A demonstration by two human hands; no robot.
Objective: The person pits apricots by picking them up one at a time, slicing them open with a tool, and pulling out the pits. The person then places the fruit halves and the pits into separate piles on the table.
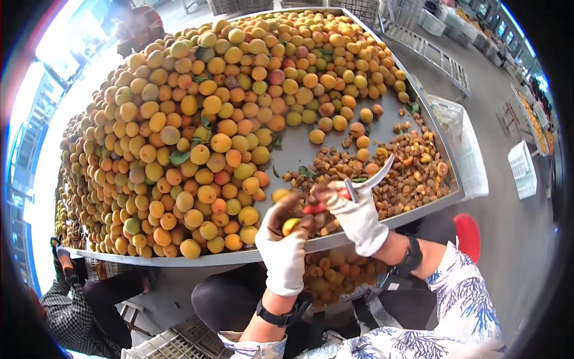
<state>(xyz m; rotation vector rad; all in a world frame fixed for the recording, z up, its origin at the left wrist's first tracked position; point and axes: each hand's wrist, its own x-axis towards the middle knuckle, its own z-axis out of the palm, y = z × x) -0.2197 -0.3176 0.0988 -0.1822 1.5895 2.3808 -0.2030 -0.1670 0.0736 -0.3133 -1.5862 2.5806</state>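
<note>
My left hand [286, 230], in a white glove browned at the fingers, is closed around a yellow apricot [291, 226] just above the table's near edge. My right hand [357, 218], gloved the same way, grips red-handled shears [376, 173]. Their curved metal blade points up to the right, and a shorter metal part sticks up beside my fingers. The red handle's end reaches close to my left fingers, which are a little blurred. Beneath and behind both hands lies a heap of brown apricot pits and scraps [412, 173].
A large heap of apricots [197, 137] with some leaves covers the metal table [293, 143]. Below its near edge, by my knees, is a container of apricot halves [341, 272]. A white crate [460, 143] stands right of the table. Another person [78, 299] sits at the lower left.
</note>
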